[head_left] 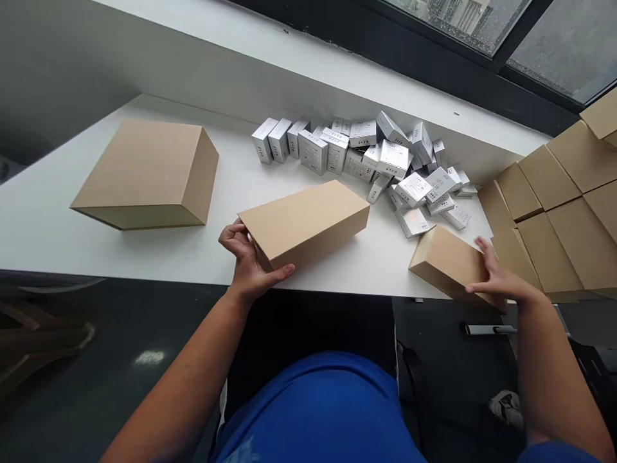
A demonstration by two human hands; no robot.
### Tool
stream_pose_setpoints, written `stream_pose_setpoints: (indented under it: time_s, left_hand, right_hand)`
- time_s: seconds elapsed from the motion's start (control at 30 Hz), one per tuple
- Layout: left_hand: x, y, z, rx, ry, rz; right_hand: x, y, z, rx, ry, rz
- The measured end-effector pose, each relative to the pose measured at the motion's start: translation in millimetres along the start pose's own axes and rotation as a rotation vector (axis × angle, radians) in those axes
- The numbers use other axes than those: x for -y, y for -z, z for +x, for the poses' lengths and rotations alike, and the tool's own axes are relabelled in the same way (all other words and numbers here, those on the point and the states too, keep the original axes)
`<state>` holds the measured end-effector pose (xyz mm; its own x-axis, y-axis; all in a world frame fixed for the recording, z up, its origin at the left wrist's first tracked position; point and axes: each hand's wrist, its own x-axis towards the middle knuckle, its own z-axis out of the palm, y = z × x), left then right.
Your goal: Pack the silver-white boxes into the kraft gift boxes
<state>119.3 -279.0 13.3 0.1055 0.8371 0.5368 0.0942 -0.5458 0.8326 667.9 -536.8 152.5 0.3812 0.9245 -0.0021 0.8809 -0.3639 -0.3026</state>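
My left hand (250, 267) grips the left end of a long brown cardboard box (308, 222), thumb along the near side and fingers behind the end. This box lies near the front edge of the white table. At the right, my right hand (504, 280) is around a smaller brown cardboard box (446, 260), its thumb on the near side and its blurred fingers at the far side. The smaller box slants, and its right end reaches past the table's front edge. A larger brown box (139, 164) with a pale lower side sits to the left.
Many small white printed boxes (393, 157) lie in a loose heap along the wall, some standing in a row at its left. Stacked brown boxes (554, 218) rise at the right end of the white table (38, 225). A dark-framed window (482, 64) is behind.
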Motion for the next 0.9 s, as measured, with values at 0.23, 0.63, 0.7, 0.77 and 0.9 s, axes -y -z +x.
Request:
stream_pose_setpoints:
  time_s: [0.23,0.63,0.7,0.77,0.9]
  left_hand:
    - [-3,-2.8,-2,0.053,0.011,-0.010]
    - [-10,-5.0,-8,0.099,-0.018,0.047]
    - [-11,-5.3,-8,0.088,-0.036,0.046]
    - [-9,-5.2,-8,0.099,-0.091,0.037]
    - [-5,-2.8,-10,0.163,-0.126,0.013]
  right_hand:
    - [28,-11,14,0.284,0.083,-0.157]
    - [71,51,-47,0.022,0.149,-0.232]
    - [61,69,-42,-0.029,0.113,-0.283]
    - [54,74,-37,-0.013,0.110,-0.292]
    - [31,55,-16,0.012,-0.028,-0.336]
